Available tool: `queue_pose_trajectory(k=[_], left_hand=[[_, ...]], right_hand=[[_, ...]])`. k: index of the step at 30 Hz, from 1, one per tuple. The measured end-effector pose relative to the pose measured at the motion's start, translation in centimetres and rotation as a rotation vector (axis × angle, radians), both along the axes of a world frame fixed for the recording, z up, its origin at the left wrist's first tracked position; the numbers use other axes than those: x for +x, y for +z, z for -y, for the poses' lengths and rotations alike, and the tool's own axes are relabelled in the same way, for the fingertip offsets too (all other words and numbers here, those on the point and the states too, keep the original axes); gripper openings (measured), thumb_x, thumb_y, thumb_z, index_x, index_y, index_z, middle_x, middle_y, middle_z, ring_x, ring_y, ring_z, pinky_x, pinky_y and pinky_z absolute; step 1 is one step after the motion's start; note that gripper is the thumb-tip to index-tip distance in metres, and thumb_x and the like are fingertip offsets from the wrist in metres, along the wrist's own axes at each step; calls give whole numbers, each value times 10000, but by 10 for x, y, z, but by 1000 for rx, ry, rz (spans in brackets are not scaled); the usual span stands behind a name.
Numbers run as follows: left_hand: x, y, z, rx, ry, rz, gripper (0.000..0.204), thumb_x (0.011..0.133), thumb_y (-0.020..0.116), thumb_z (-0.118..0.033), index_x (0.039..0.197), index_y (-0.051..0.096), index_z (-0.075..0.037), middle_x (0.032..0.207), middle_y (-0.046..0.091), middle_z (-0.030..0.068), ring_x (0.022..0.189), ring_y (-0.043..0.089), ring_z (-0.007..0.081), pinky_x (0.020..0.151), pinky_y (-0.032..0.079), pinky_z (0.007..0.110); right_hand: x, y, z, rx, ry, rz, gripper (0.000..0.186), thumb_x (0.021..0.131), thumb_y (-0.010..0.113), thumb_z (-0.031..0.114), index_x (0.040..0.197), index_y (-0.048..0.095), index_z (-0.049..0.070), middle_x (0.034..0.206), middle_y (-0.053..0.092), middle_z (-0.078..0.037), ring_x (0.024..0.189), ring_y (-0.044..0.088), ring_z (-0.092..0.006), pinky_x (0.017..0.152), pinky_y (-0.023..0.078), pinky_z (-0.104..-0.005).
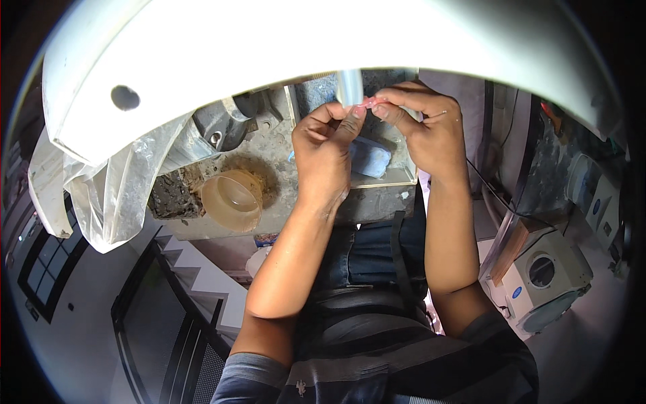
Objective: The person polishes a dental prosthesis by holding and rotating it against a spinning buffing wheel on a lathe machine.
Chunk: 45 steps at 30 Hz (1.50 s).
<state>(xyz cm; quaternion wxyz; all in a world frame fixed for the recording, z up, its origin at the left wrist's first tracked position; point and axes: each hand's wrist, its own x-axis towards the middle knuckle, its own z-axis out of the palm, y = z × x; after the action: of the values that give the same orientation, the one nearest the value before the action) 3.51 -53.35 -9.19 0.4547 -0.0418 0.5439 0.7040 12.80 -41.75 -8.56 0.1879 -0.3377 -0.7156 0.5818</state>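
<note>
A small glossy pink piece (369, 102) is pinched between the fingertips of both my hands; its exact kind is too small to tell. My left hand (328, 138) grips its left end with thumb and forefinger. On the other side, my right hand (427, 121) holds it the same way, the remaining fingers curled. Touching or just beside the piece is a blurred whitish cylinder (349, 87), coming down from under a bright white cover (323, 34). Below my hands, a folded light-blue cloth (370, 159) lies in a shallow pale-rimmed tray (387, 182).
Left of my hands, a grey metal motor housing (222, 124) stands on the stained bench (282, 168). A translucent plastic tub (232, 200) sits near the bench's front edge. Clear plastic sheeting (114, 195) hangs at the left. A beige machine (545, 276) stands at right.
</note>
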Motion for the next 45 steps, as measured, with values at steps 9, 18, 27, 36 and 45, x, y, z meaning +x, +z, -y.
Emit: queue_pose_trajectory(k=[9, 18, 27, 36, 45], left_hand=[[-1, 1, 2, -44, 51, 72, 51, 872, 634, -15, 877, 672, 19, 857, 691, 86, 785, 605, 121, 720, 428, 244], [-3, -2, 6, -72, 53, -179, 53, 859, 658, 48, 911, 651, 43, 839, 670, 56, 743, 576, 69, 682, 434, 197], [-3, -8, 3, -66, 28, -176, 49, 861, 651, 58, 906, 650, 39, 855, 672, 66, 775, 593, 77, 706, 450, 198], [-1, 0, -2, -40, 24, -172, 27, 873, 643, 39, 896, 656, 46, 849, 686, 70, 749, 599, 76, 685, 449, 187], [-2, -4, -2, -42, 4, -182, 29, 873, 642, 40, 897, 656, 50, 861, 691, 87, 749, 605, 82, 688, 459, 195]], right_hand=[[-2, -4, -4, -159, 47, 36, 135, 794, 725, 28, 914, 716, -33, 831, 712, -120, 773, 666, -168, 740, 500, -271], [-5, -13, 3, -81, 70, -32, 131, 779, 733, 43, 904, 719, 4, 837, 699, -113, 762, 664, -198, 725, 503, -295], [-3, -11, 4, -19, 35, 0, 137, 784, 730, 40, 911, 711, -10, 861, 704, -112, 751, 658, -193, 707, 503, -299], [6, -11, 10, -117, -28, -104, 127, 808, 713, 38, 922, 713, -19, 878, 712, -107, 782, 662, -162, 737, 512, -271], [5, -11, 15, -105, -88, -68, 139, 799, 727, 47, 927, 721, -9, 878, 716, -94, 806, 665, -156, 745, 509, -260]])
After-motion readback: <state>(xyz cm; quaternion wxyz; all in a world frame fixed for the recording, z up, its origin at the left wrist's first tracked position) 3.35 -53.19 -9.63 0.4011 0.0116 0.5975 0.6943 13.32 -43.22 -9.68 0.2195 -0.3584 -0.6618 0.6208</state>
